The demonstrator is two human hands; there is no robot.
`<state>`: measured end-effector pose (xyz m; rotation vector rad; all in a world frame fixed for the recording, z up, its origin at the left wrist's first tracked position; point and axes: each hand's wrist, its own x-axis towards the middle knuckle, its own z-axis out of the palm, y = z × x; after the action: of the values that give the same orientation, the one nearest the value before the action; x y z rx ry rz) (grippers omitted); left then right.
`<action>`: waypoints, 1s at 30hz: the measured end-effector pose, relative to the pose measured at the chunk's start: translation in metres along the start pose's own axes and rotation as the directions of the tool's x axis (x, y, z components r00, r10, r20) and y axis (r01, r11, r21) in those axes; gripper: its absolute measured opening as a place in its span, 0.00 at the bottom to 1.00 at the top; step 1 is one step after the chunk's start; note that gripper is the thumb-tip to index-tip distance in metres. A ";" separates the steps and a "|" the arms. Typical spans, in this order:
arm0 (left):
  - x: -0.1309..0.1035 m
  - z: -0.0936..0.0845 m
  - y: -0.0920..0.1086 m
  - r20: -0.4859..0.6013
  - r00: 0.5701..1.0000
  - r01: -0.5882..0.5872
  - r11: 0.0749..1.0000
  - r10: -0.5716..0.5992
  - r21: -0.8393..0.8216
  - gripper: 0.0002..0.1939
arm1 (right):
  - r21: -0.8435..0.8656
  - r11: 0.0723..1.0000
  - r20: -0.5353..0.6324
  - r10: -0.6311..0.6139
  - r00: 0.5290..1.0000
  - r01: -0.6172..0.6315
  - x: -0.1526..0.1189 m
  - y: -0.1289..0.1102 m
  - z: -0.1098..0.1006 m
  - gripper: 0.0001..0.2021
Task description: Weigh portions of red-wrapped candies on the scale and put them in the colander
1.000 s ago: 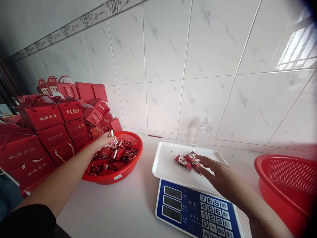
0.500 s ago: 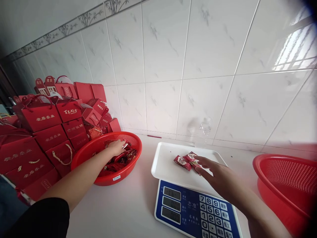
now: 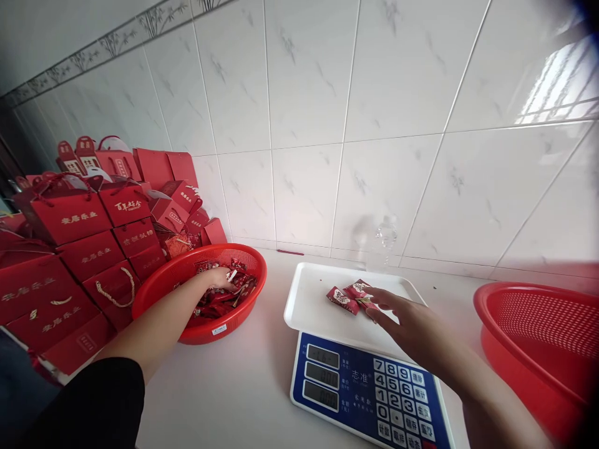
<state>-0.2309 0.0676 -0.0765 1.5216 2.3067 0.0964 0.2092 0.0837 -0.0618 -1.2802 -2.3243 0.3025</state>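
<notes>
I can't tell what my left hand [image 3: 218, 278] grips; my right hand [image 3: 397, 310], fingers parted, seemingly empty, could scatter the packets [image 3: 343, 300] if it drifts.

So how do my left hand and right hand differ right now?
Your left hand is in the red basket among red packets; your right hand is at the white tray, close by a few packets. The left hand's fingers are partly hidden; the right hand's thumb and index finger show apart. A black sleeve shows behind the left hand, none behind the right. Both are bare.
</notes>
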 end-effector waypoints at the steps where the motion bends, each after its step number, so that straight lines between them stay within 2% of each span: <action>1: 0.000 0.001 0.000 0.012 1.000 0.020 1.000 -0.020 -0.005 0.18 | -0.002 1.000 -0.005 -0.001 1.000 0.001 0.000 0.000 0.000 0.22; 3: 0.000 0.002 0.001 0.036 0.997 0.067 0.998 -0.067 -0.008 0.18 | -0.006 1.000 -0.005 -0.003 1.000 0.003 0.000 0.000 0.000 0.22; 5: -0.002 0.000 0.003 0.006 0.996 0.088 0.996 -0.088 -0.028 0.18 | -0.009 1.000 0.005 -0.009 1.000 0.009 0.000 0.000 0.000 0.21; 8: -0.009 -0.013 0.006 -0.106 0.991 0.072 0.994 -0.080 -0.079 0.17 | -0.014 1.000 0.008 -0.027 1.000 0.027 0.000 0.001 0.001 0.21; 10: -0.016 -0.028 0.009 -0.229 0.972 0.029 0.992 -0.057 -0.123 0.15 | -0.012 0.999 -0.002 -0.033 0.999 0.033 -0.001 0.000 0.001 0.20; 12: -0.025 -0.044 0.016 -0.387 0.922 -0.040 0.985 -0.030 -0.171 0.13 | 0.001 0.999 -0.008 -0.036 0.999 0.036 -0.001 -0.002 0.000 0.20; 15: -0.041 -0.063 0.038 -0.616 0.788 -0.190 0.950 -0.004 -0.249 0.16 | 0.039 0.999 -0.006 -0.009 1.000 0.009 -0.002 -0.006 -0.005 0.19; 17: -0.055 -0.065 0.061 -0.708 0.706 -0.319 0.898 0.012 -0.303 0.20 | 0.084 0.995 -0.030 0.048 0.998 -0.046 -0.002 -0.009 -0.011 0.18; 19: -0.073 -0.056 0.090 -0.762 0.647 -0.472 0.799 0.028 -0.372 0.22 | 0.181 0.979 -0.064 0.107 0.992 -0.094 -0.004 -0.013 -0.017 0.18; 20: -0.083 -0.048 0.106 -0.780 0.626 -0.601 0.641 0.006 -0.478 0.23 | 0.259 0.962 -0.070 0.114 0.991 -0.092 -0.005 -0.016 -0.019 0.18; 21: -0.094 -0.037 0.122 -0.759 0.651 -0.653 0.490 -0.028 -0.578 0.23 | 0.351 0.934 -0.064 0.097 0.993 -0.068 -0.008 -0.019 -0.021 0.19; 22: -0.105 -0.024 0.137 -0.720 0.693 -0.656 0.388 -0.029 -0.648 0.22 | 0.446 0.895 -0.048 0.052 0.997 -0.025 -0.011 -0.024 -0.021 0.21; 23: -0.114 -0.011 0.151 -0.691 0.722 -0.650 0.326 -0.015 -0.687 0.21 | 0.530 0.848 -0.034 -0.014 0.999 0.030 -0.014 -0.030 -0.020 0.24; 24: -0.123 0.004 0.165 -0.677 0.736 -0.655 0.280 0.022 -0.702 0.20 | 0.592 0.801 -0.028 -0.091 0.995 0.090 -0.018 -0.037 -0.018 0.27; 25: -0.129 0.018 0.176 -0.682 0.729 -0.673 0.240 0.059 -0.699 0.18 | 0.621 0.770 -0.030 -0.163 0.986 0.146 -0.020 -0.044 -0.015 0.32; 27: -0.137 0.041 0.196 -0.670 0.728 -0.686 0.163 0.145 -0.709 0.15 | 0.598 0.762 -0.084 -0.246 0.966 0.246 -0.023 -0.057 -0.007 0.37; 30: -0.139 0.059 0.217 -0.636 0.752 -0.650 0.032 0.174 -0.760 0.13 | 0.526 0.809 -0.180 -0.193 0.965 0.260 -0.020 -0.067 0.002 0.31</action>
<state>0.0264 0.0239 -0.0376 1.3084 1.1150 1.8457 0.1685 0.0306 -0.0425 -0.7070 -2.0421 0.7278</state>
